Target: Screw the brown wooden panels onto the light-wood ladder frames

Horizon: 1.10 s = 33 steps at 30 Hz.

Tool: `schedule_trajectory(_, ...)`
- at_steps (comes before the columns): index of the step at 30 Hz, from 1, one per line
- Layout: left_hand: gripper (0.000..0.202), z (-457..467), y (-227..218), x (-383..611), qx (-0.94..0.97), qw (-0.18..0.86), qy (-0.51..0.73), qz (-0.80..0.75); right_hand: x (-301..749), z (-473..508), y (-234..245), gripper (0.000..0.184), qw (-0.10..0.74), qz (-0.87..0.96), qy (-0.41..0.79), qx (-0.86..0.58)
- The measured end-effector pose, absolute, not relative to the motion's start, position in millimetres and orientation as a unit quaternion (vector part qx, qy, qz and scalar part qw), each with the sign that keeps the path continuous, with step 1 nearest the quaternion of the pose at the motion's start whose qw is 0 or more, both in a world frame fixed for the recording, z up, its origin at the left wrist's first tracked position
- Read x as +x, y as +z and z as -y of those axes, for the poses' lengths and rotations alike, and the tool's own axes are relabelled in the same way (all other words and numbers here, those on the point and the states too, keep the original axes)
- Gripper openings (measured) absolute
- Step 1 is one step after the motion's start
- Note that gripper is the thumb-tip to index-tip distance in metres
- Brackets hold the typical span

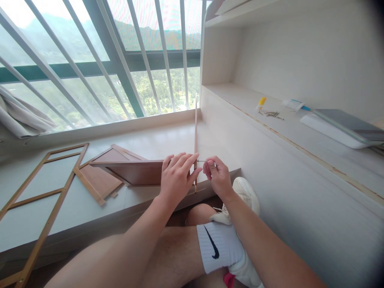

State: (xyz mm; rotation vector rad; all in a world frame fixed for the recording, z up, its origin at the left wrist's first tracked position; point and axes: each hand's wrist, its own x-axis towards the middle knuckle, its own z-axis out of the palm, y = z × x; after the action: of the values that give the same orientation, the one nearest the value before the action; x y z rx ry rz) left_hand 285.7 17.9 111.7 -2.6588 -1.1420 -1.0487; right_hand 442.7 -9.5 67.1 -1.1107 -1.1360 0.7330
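Head: hands [177,174] [219,176] near Nike-swoosh sock [226,242].

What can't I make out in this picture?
All in the head view:
Thin, silvery metal tool: partly hidden by the right hand.
Brown wooden panel: right end partly behind the left hand.
Tan wooden frame: cut off by the left and bottom edges.
Slender metal pieces: too small to count surely.
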Motion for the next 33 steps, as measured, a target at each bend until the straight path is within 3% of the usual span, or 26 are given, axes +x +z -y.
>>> schedule_trajectory(8, 0.036, -17.8, 111.3, 285.8, -0.865, 0.034, -0.332, 0.375, 443.5, 8.5, 66.9, 0.033, 0.641, 0.503, 0.319, -0.484)
schedule_trajectory(27, 0.034, -17.5, 111.1, 286.2, -0.862, 0.03, -0.344, 0.372, 443.1, 8.4, 70.2, 0.044, 0.628, 0.502, 0.333, -0.493)
schedule_trajectory(33, 0.035, -17.3, 111.3, 286.1, -0.862, 0.031, -0.341, 0.374, 443.3, 7.8, 68.3, 0.041, 0.657, 0.473, 0.326, -0.489)
